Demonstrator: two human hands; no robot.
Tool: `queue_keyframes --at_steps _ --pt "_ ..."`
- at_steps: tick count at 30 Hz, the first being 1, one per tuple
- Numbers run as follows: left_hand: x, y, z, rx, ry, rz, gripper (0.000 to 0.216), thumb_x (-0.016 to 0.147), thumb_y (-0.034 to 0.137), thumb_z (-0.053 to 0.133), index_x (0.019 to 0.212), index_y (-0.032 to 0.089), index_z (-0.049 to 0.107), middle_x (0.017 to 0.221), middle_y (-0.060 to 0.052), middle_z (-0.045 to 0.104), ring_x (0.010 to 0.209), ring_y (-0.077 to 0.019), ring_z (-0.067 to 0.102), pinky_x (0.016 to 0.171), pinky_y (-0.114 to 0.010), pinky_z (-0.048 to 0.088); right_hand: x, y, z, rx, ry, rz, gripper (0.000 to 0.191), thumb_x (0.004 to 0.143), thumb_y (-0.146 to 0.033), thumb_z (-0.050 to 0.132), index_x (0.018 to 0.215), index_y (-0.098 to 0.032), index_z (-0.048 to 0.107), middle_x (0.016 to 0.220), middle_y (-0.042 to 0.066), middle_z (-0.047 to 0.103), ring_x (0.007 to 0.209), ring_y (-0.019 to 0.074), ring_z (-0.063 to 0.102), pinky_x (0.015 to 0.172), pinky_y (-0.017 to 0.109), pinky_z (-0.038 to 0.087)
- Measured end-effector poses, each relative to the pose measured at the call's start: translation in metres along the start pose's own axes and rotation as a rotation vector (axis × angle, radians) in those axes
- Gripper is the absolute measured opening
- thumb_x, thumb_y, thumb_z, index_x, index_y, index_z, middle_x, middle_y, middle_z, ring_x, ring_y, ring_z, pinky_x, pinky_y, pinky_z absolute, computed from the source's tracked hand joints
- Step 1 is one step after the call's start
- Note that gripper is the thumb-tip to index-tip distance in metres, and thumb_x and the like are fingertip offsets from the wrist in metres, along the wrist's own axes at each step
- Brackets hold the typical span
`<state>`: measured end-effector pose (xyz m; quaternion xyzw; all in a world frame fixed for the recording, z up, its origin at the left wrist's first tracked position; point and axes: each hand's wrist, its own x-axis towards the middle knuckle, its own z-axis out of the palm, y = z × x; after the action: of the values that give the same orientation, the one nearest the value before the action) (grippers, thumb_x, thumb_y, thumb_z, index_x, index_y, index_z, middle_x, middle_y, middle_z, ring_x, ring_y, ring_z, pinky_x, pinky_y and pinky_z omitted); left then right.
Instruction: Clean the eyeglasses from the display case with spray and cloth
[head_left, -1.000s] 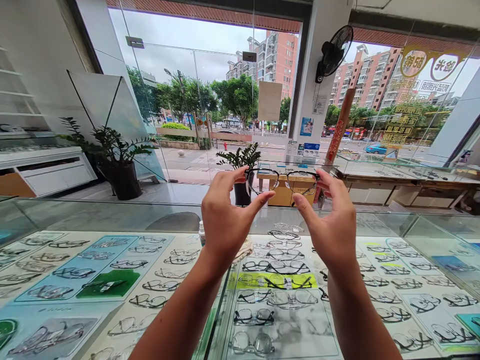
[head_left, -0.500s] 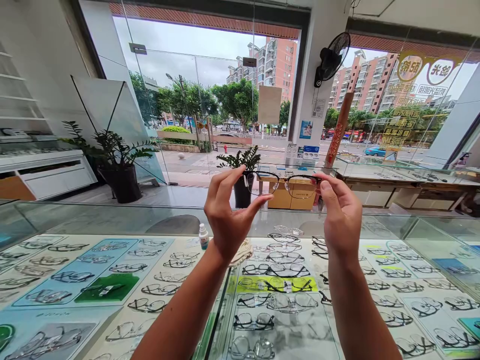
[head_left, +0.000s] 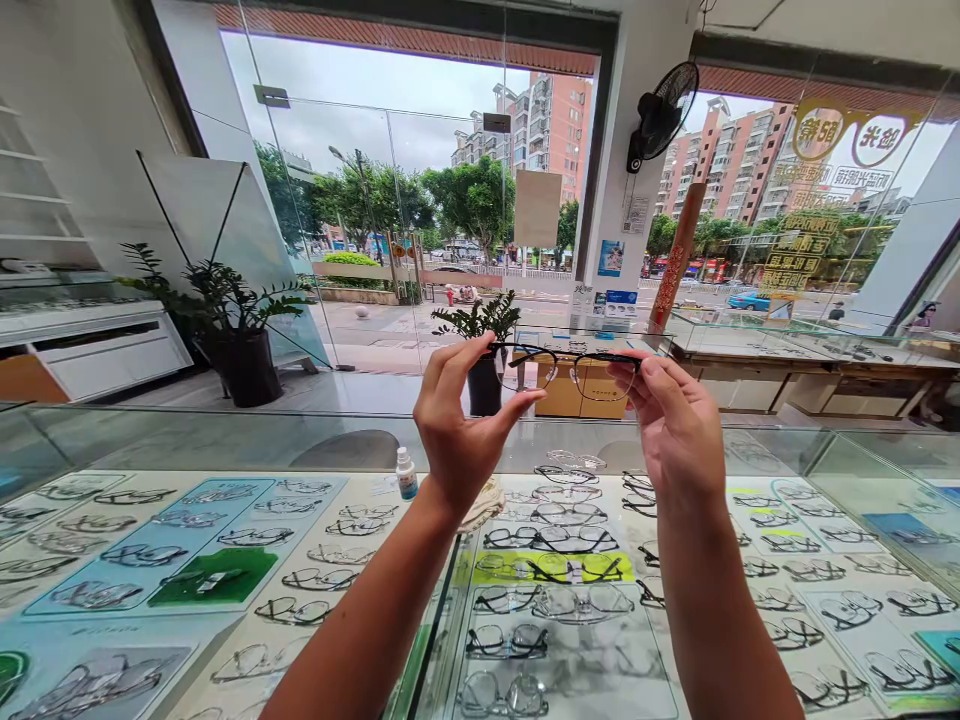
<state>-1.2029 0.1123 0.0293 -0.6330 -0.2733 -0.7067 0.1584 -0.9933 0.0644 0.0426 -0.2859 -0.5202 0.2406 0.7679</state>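
A pair of eyeglasses (head_left: 566, 355) with a dark upper rim and clear lenses is held up above the glass display counter, lenses facing me. My left hand (head_left: 459, 415) has its index fingertip at the left corner of the frame, with the thumb stretched out below the left lens. At the right end, my right hand (head_left: 686, 410) pinches the frame between thumb and fingers, and some fingertips show behind the right lens. The temples look folded in behind the lenses.
Rows of eyeglasses lie in the glass counter (head_left: 247, 440) below my arms. A small white bottle (head_left: 406, 473) stands on it beside a beige cloth (head_left: 484, 503). Beyond are potted plants (head_left: 247, 340), a wall fan (head_left: 664, 115) and more display cases (head_left: 810, 350).
The fingers of my right hand have shifted behind the right lens, and the right temple now appears folded inward. My left hand has barely moved.
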Motion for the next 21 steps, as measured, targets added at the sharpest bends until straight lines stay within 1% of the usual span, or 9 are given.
queue_keyframes --at_steps 4,10,13,15,18,19,21 --pt "0.0 -0.001 0.001 -0.002 -0.006 -0.025 0.062 0.083 0.06 0.087 0.131 0.025 0.069 0.121 -0.01 0.075 0.114 -0.0281 0.07 0.103 -0.048 0.061 0.0 0.0 0.0 0.001 0.006 -0.005 0.03 0.092 -0.048 0.076 0.105 -0.022 0.082 0.111 0.009 0.083 0.101 0.0245 0.079 0.102 0.05 0.063" --pt "-0.001 -0.001 0.002 -0.033 -0.013 -0.023 0.061 0.082 0.057 0.088 0.132 0.026 0.069 0.122 -0.009 0.074 0.115 -0.0274 0.069 0.104 -0.047 0.06 0.001 0.002 0.0 0.001 -0.028 -0.004 0.031 0.094 -0.05 0.072 0.106 -0.023 0.082 0.109 0.008 0.083 0.096 0.0237 0.08 0.097 0.047 0.065" --pt "0.0 -0.002 0.001 -0.053 -0.012 0.001 0.062 0.082 0.053 0.09 0.133 0.026 0.07 0.122 -0.009 0.074 0.115 -0.0275 0.07 0.105 -0.047 0.06 0.002 0.006 0.0 0.03 -0.021 0.016 0.029 0.094 -0.047 0.071 0.105 -0.022 0.081 0.107 0.008 0.083 0.095 0.0232 0.079 0.097 0.047 0.063" --pt "0.003 -0.004 0.0 -0.065 -0.015 0.038 0.062 0.082 0.05 0.091 0.135 0.026 0.069 0.122 -0.009 0.075 0.115 -0.0274 0.07 0.105 -0.047 0.059 0.003 0.008 -0.001 0.01 0.002 0.005 0.026 0.094 -0.044 0.07 0.105 -0.022 0.081 0.108 0.008 0.083 0.098 0.0232 0.078 0.099 0.047 0.062" --pt "0.007 -0.008 -0.002 -0.068 -0.075 0.101 0.064 0.082 0.048 0.091 0.138 0.028 0.068 0.126 -0.008 0.075 0.118 -0.0276 0.071 0.108 -0.048 0.058 0.004 0.007 -0.003 -0.141 0.023 -0.102 0.026 0.094 -0.042 0.07 0.108 -0.023 0.079 0.113 0.008 0.081 0.109 0.0247 0.076 0.103 0.048 0.058" --pt "0.008 -0.009 -0.003 -0.063 -0.111 0.117 0.065 0.082 0.048 0.091 0.139 0.028 0.067 0.128 -0.008 0.075 0.119 -0.028 0.071 0.109 -0.048 0.058 0.004 0.006 -0.004 -0.221 0.005 -0.151 0.025 0.093 -0.042 0.071 0.108 -0.023 0.079 0.114 0.008 0.081 0.112 0.0251 0.074 0.104 0.048 0.057" --pt "0.01 -0.01 -0.005 -0.048 -0.2 0.137 0.065 0.082 0.049 0.09 0.14 0.03 0.067 0.131 -0.009 0.074 0.122 -0.0289 0.071 0.11 -0.049 0.057 0.004 0.002 -0.005 -0.383 -0.081 -0.229 0.021 0.092 -0.041 0.074 0.104 -0.025 0.08 0.115 0.007 0.08 0.114 0.0254 0.072 0.107 0.049 0.055"
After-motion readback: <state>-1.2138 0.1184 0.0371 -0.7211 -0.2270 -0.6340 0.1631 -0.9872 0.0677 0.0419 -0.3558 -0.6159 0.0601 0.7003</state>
